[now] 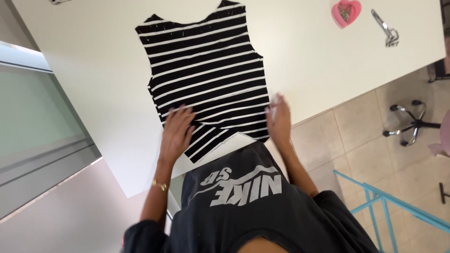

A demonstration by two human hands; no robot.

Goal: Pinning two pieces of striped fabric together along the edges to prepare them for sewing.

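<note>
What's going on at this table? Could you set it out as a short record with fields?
Surface: white table
Main item: black-and-white striped sleeveless top, spread flat
Left hand: flat on the top's lower left part
Right hand: at the top's lower right edge, blurred
Wrist: gold bracelet on the left arm
Other items: pink heart-shaped dish and a metal tool, at the table's far right corner
Floor: beige tiles, chair base, blue frame
</note>
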